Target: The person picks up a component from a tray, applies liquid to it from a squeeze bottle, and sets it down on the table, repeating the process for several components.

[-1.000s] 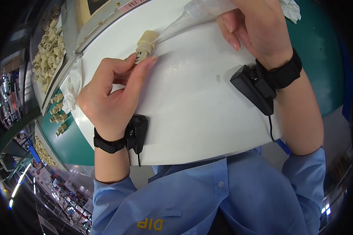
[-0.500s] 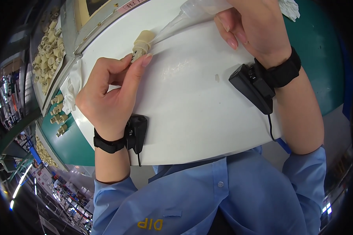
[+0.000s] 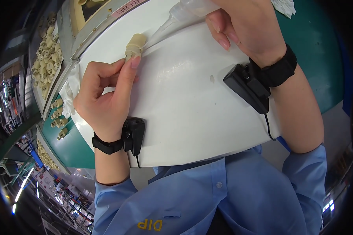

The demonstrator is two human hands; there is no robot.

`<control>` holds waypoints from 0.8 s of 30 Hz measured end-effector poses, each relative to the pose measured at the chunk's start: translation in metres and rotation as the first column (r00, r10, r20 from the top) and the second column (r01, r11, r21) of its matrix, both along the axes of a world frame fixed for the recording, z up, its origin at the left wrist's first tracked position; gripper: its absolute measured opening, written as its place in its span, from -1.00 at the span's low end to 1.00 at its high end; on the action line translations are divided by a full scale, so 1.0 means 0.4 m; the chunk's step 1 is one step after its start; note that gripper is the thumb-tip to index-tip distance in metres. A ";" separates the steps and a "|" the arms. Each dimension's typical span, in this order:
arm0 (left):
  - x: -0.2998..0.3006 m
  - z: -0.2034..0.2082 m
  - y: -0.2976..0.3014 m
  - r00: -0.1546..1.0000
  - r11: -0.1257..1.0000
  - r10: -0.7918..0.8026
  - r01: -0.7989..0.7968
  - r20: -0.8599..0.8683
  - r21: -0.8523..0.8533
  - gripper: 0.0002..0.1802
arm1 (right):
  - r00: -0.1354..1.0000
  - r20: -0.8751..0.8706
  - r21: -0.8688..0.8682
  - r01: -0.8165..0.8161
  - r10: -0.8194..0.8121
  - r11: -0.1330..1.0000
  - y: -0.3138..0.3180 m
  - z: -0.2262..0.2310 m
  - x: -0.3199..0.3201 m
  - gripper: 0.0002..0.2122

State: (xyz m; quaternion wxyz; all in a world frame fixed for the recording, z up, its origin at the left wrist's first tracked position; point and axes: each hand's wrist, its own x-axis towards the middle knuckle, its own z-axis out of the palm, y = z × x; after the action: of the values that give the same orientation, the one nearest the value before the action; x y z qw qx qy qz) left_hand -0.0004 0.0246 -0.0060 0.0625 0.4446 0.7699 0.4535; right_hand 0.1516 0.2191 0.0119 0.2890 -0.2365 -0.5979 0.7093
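Observation:
Between thumb and fingers, my left hand pinches the lower end of a small cream plastic lamp socket, its wider end tilted up and away. My right hand is closed around a translucent squeeze bottle, partly cut off by the top edge. The bottle's long tapered nozzle points down to the left, its tip at the side of the socket; I cannot tell whether they touch. Both hands are above a white sheet.
A tray heaped with similar cream sockets stands at the left. Several loose sockets lie on the green mat, near a white cloth. Crumpled white material lies at the far right. A metal-edged frame borders the sheet.
Both hands have shifted slightly left, carrying the socket and the bottle along. The socket has turned a little, and the nozzle tip stays beside it.

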 end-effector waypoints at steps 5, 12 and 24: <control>0.007 0.012 0.006 1.000 1.000 -0.022 0.022 -0.011 -0.010 -0.83 | 1.000 -0.012 -0.027 -0.014 0.014 1.000 0.000 -0.002 0.001 -0.70; 0.002 0.010 0.005 0.991 0.995 -0.099 0.096 -0.091 -0.029 -0.82 | 0.999 -0.041 -0.020 -0.008 0.007 1.000 -0.001 -0.008 -0.004 -0.72; 0.005 0.006 0.007 0.987 0.994 -0.094 0.086 -0.128 -0.071 -0.86 | 0.987 -0.160 -0.054 -0.017 0.008 0.998 0.008 -0.024 -0.003 -0.75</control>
State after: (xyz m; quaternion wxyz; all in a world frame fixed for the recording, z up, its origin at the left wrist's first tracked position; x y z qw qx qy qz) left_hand 0.0016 0.0274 -0.0036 0.0465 0.5056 0.7658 0.3947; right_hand 0.1502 0.2222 0.0022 0.3247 -0.1830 -0.5543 0.7442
